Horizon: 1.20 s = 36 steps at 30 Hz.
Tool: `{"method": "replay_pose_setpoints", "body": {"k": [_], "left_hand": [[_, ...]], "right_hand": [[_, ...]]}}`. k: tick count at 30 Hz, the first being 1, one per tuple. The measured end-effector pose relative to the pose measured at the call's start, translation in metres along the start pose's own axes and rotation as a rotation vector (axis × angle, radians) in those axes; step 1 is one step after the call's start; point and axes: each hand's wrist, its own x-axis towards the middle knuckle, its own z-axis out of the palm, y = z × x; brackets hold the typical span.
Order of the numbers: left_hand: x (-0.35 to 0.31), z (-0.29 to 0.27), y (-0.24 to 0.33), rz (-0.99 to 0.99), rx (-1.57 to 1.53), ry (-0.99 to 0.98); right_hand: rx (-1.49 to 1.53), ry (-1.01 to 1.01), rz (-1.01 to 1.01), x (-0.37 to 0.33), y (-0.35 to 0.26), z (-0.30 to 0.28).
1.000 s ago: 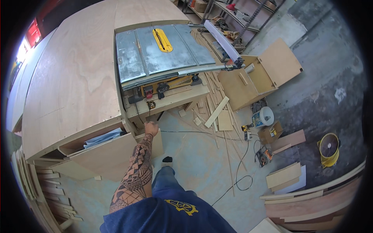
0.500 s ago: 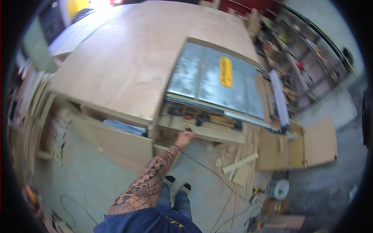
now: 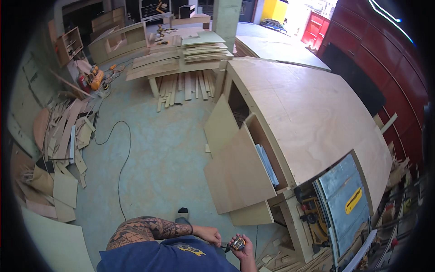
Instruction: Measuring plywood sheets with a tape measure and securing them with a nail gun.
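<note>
My right hand (image 3: 245, 250) is wrapped round a small, rounded yellow-and-black tape measure (image 3: 237, 242), held up in front of my body. Just left of it, my tattooed left arm bends across my blue shirt. My left hand (image 3: 209, 234) has its fingers curled in, a little apart from the tape measure; whatever lies inside them, if anything, is hidden. To the right of both hands stands a large plywood-topped workbench (image 3: 308, 113) with a pulled-out drawer (image 3: 240, 172) holding bluish sheets. A table saw (image 3: 337, 195) with a yellow insert is set into the bench.
Yellow power tools (image 3: 316, 222) sit on a shelf under the saw. A black cord (image 3: 120, 181) snakes over the floor. Wood offcuts (image 3: 68, 131) are heaped at the left. Farther off, another worktable (image 3: 181, 68) carries stacked boards, beside a pillar (image 3: 225, 27).
My view has swung left. My left hand has come back from the shelf under the saw. My right hand has come into view, holding the tape measure.
</note>
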Motion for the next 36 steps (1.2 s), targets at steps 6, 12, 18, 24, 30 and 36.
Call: {"method": "replay_pose_setpoints", "body": {"k": [6,12,18,24,30,36], "left_hand": [[-0.129,-0.033,-0.099,0.257,-0.238,0.942],[-0.230,-0.100,-0.150,0.243,-0.416,1.303],[-0.342,-0.167,-0.189,0.251,-0.219,1.292],[-0.410,-0.244,-0.229,0.034,-0.112,1.250],[-0.513,-0.249,-0.346,-0.154,-0.277,1.401],[-0.623,-0.206,-0.387,-0.298,-0.162,1.572]], "right_hand": [[-0.633,0.135,0.016,0.138,0.119,0.164],[-0.741,-0.051,0.118,0.287,0.252,0.264],[-0.941,-0.063,0.539,0.356,0.280,0.357],[-1.087,0.127,0.335,0.458,0.258,0.438],[-1.190,0.143,-0.207,0.641,0.103,0.584],[-1.225,0.163,-0.550,0.780,0.036,0.768]]}}
